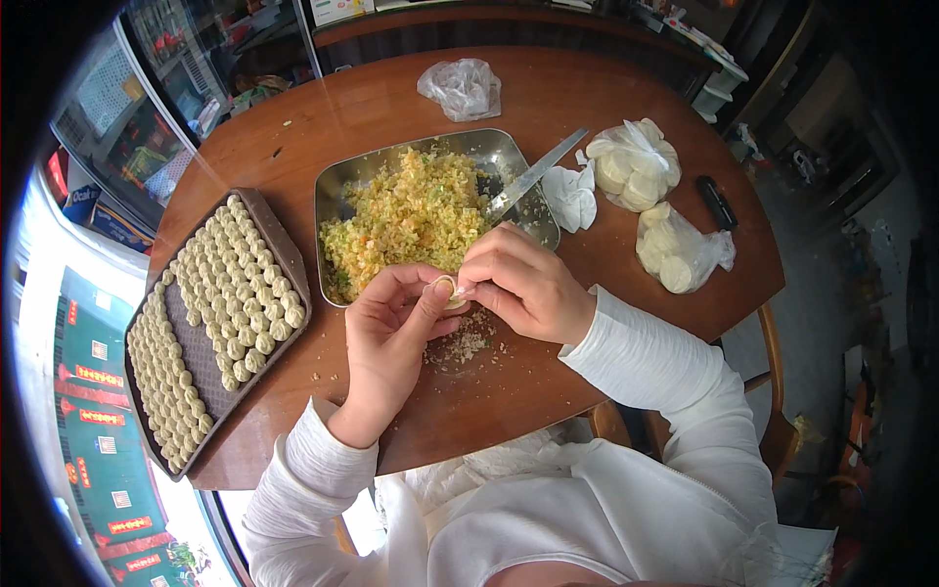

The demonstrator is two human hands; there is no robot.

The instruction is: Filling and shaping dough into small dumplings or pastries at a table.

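Note:
My left hand (396, 330) holds a small dough wrapper (446, 290) between thumb and fingers, near the front edge of the metal tray. The fingertips of my right hand (517, 282) pinch the right side of that same wrapper. Just beyond both hands, the rectangular metal tray (320, 242) holds a heap of chopped yellow-green filling (418, 209). A flat metal spreading blade (539, 170) leans over its right rim. At the left, a dark brown tray (194, 359) carries rows of small pleated dumplings (249, 293).
Plastic bags of round dough wrappers (634, 165) lie at the right, beside crumpled white tissue (571, 197) and a black object (717, 202). A crumpled clear plastic bag (462, 88) is at the far side. Crumbs (473, 341) lie on the wooden table (513, 389) under my hands.

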